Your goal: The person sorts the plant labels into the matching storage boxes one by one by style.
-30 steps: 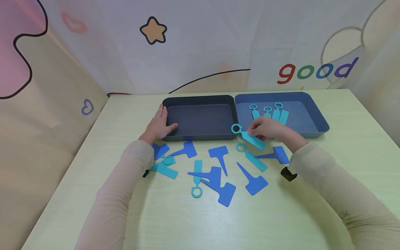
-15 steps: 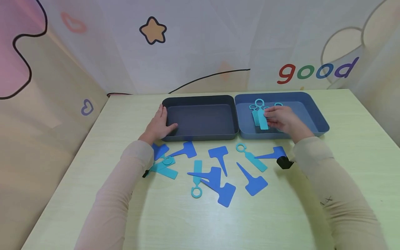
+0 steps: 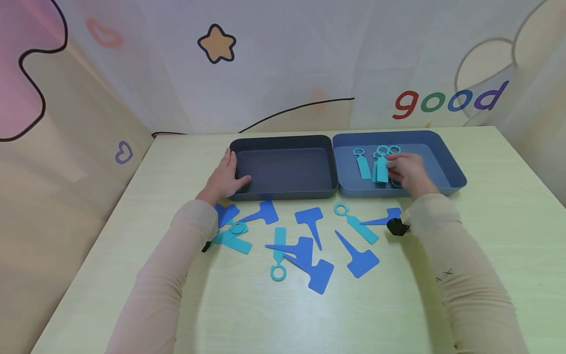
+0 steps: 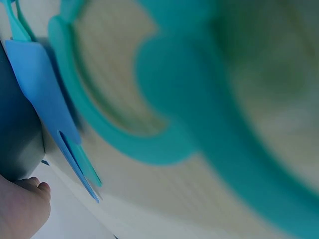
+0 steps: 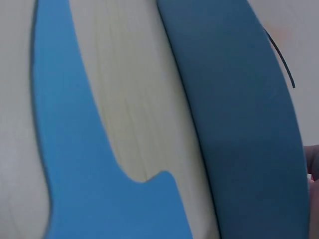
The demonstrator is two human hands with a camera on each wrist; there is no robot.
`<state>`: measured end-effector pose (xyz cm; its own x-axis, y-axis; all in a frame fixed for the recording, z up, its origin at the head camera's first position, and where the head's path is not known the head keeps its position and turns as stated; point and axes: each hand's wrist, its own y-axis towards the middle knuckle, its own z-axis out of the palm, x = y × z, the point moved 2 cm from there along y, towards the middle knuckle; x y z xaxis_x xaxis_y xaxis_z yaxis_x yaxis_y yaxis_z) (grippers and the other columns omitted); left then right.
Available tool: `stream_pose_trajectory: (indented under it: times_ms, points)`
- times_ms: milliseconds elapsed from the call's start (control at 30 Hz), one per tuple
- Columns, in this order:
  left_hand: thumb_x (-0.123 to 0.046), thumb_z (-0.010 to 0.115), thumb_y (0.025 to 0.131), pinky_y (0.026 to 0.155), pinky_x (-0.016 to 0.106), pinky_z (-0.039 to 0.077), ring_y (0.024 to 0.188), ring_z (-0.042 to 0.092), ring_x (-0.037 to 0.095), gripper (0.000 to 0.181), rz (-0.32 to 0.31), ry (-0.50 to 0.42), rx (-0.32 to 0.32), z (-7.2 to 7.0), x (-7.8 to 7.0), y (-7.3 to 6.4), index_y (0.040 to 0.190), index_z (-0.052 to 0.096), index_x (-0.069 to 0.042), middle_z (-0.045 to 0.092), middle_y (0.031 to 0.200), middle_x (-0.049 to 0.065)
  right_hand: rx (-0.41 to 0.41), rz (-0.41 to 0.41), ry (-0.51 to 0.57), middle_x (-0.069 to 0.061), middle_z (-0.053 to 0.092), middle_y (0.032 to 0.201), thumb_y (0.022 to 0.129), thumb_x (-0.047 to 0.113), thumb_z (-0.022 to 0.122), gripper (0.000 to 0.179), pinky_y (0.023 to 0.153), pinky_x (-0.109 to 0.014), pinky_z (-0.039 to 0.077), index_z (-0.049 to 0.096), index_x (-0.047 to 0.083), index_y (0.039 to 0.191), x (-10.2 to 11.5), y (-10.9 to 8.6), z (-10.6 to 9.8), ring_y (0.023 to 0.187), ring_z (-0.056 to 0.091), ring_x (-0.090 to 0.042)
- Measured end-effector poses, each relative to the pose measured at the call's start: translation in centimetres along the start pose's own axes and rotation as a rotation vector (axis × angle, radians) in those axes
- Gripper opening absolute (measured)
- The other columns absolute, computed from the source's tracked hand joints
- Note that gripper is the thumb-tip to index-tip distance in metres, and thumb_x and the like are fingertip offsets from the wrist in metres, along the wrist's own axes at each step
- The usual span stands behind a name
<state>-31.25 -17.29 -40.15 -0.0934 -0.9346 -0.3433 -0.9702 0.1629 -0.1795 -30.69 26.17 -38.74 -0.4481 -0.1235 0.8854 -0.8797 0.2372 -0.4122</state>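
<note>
Teal tag (image 3: 382,170) rightward, inside tray rim (image 3: 369,192)

Teal tags (image 3: 362,230): smooth plastic | trays (image 3: 283,194): matt plastic | table (image 3: 353,314): wood-grained

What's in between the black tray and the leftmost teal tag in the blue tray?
No other tag: in the head view, only the bare left end of the blue tray separates that teal tag from the black tray.

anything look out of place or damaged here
Nothing stands out as spilled or damaged. The blue tags and teal ring tags strewn on the table look messy: they point different ways, and some overlap.
</note>
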Motion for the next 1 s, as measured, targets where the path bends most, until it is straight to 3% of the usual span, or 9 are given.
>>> stream_pose_trajectory:
  times_ms: [100,200,600,767,867,1000]
  points:
    - [-0.044,0.048,0.1,0.125,0.046,0.014,0.154,0.0,0.033,0.091,0.004,-0.001,-0.004,0.02,0.02,0.01,0.155,-0.005,0.004,-0.013,0.165,0.018,-0.081,-0.023,-0.081,0.004,0.047,0.105,0.098,0.005,0.05,0.033,0.064,-0.015,0.048,0.055,0.004,0.131,-0.13,0.25,0.04,0.064,0.053,-0.004]
    - [-0.044,0.048,0.1,0.124,0.046,0.014,0.154,0.0,0.034,0.09,0.006,-0.001,-0.006,0.01,0.03,0.0,0.155,-0.006,0.004,-0.013,0.165,0.018,-0.14,-0.034,-0.131,0.002,0.047,0.105,0.098,0.004,0.05,0.032,0.063,-0.018,0.047,0.057,0.002,0.129,-0.22,0.38,0.1,0.06,0.052,-0.006]
    - [-0.044,0.048,0.1,0.124,0.047,0.015,0.154,0.0,0.034,0.091,0.01,-0.007,-0.001,-0.05,0.01,-0.05,0.155,-0.006,0.003,-0.013,0.165,0.018,-0.241,-0.041,-0.243,-0.008,0.054,0.104,0.096,0.004,0.053,0.032,0.055,-0.023,0.044,0.062,-0.003,0.126,-0.19,0.53,0.33,0.057,0.048,-0.01]
    - [-0.043,0.048,0.1,0.124,0.047,0.014,0.154,0.0,0.034,0.091,0.012,-0.009,-0.001,-0.16,-0.06,-0.22,0.155,-0.006,0.004,-0.013,0.165,0.019,-0.272,-0.07,-0.282,-0.013,0.056,0.106,0.096,0.005,0.053,0.029,0.053,-0.021,0.045,0.063,-0.005,0.121,-0.08,0.15,0.46,0.051,0.048,-0.006]
    - [-0.043,0.048,0.1,0.124,0.047,0.014,0.154,0.0,0.034,0.09,0.011,-0.011,0.0,-0.25,-0.15,-0.32,0.155,-0.006,0.004,-0.013,0.165,0.018,-0.279,-0.082,-0.311,-0.012,0.057,0.096,0.097,0.007,0.052,0.027,0.052,-0.02,0.044,0.063,-0.006,0.118,0.03,-0.14,0.47,0.048,0.048,-0.004]
    - [-0.042,0.049,0.1,0.125,0.046,0.014,0.154,0.0,0.034,0.09,0.008,-0.014,0.001,-0.31,-0.25,-0.38,0.155,-0.006,0.004,-0.013,0.165,0.018,-0.282,-0.08,-0.325,0.0,0.054,0.066,0.093,0.003,0.052,0.023,0.05,-0.022,0.044,0.064,-0.005,0.112,0.15,-0.23,0.32,0.046,0.049,-0.005]
